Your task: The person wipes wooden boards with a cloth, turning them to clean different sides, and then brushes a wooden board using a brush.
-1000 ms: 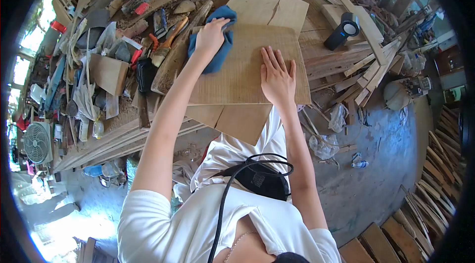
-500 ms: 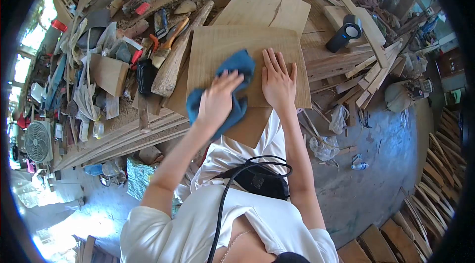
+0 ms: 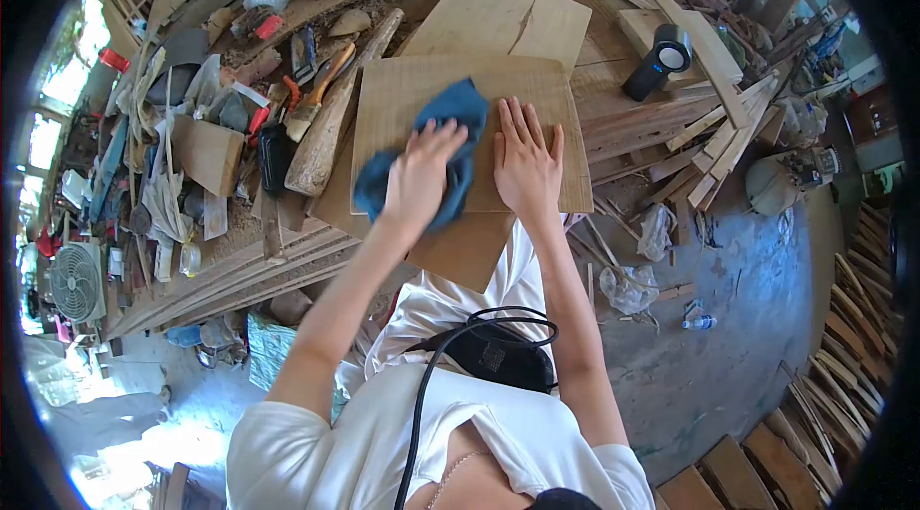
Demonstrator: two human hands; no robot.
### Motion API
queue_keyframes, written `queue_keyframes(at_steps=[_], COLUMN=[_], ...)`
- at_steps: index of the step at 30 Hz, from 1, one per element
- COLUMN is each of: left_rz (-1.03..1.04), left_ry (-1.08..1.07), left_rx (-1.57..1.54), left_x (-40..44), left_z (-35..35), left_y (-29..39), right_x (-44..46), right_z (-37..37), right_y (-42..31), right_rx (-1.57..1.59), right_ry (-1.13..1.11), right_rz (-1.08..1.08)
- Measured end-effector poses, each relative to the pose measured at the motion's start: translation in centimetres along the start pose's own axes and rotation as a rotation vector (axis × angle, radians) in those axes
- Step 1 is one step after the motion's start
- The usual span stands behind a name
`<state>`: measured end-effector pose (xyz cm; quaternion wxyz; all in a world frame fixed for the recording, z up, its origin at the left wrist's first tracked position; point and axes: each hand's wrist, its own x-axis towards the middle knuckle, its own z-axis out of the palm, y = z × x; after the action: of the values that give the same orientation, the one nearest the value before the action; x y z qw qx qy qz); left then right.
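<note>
A flat wooden board lies in front of me, on top of other thin wooden pieces. My left hand presses a crumpled blue cloth onto the board's left half, its fingers bent over the fabric. My right hand rests palm down near the board's right side, fingers stretched out, holding nothing. Beneath the near edge, a brown panel sticks out toward my lap. Behind the board lies a cracked wooden panel.
Left of the board are a rough wooden stick, a paintbrush, a black case and scattered scraps. A black cylindrical device stands at right near loose wood strips. A black cable crosses my front.
My left hand and the cloth have slid farther from me over the board. The cloth's lower end has drawn up from past the near edge. My right hand stays flat on the board.
</note>
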<state>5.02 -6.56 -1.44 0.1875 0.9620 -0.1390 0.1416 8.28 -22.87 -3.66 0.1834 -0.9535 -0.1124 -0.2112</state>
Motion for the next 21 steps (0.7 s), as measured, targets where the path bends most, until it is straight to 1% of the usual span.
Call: queue_keyframes(at_steps=[3,6,7,12,15,17,21], left_rz=[-0.045,-0.038,-0.001,-0.001,-0.007,0.018,0.055], left_ry=[0.004,-0.042,0.011,0.151,0.184,0.162,0.069], left_rx=[-0.032,-0.064,-0.040,0.068,0.137,0.116,-0.015], left_x=[-4.5,-2.7,-1.1,10.6,12.7,11.2,3.5], left_z=[-0.1,-0.5,0.1,4.1,5.1,4.6,2.2], left_y=[2.1,1.5,0.6,-4.4,-4.5,-3.6,-0.1], right_x=[0.1,0.1,0.0,0.0,-0.1,-0.2,-0.2], right_z=[-0.4,-0.2,-0.1,0.0,-0.2,-0.3,0.2], right_y=[0.0,0.1,0.1,0.0,0.0,0.0,0.2], right_rx=[0.005,0.010,0.008,0.002,-0.009,-0.004,-0.014], right_ry=[-0.005,-0.007,-0.001,-0.006,-0.014,-0.016,0.015], right_rz=[-0.003,-0.004,-0.008,0.001,-0.011,-0.010,-0.015])
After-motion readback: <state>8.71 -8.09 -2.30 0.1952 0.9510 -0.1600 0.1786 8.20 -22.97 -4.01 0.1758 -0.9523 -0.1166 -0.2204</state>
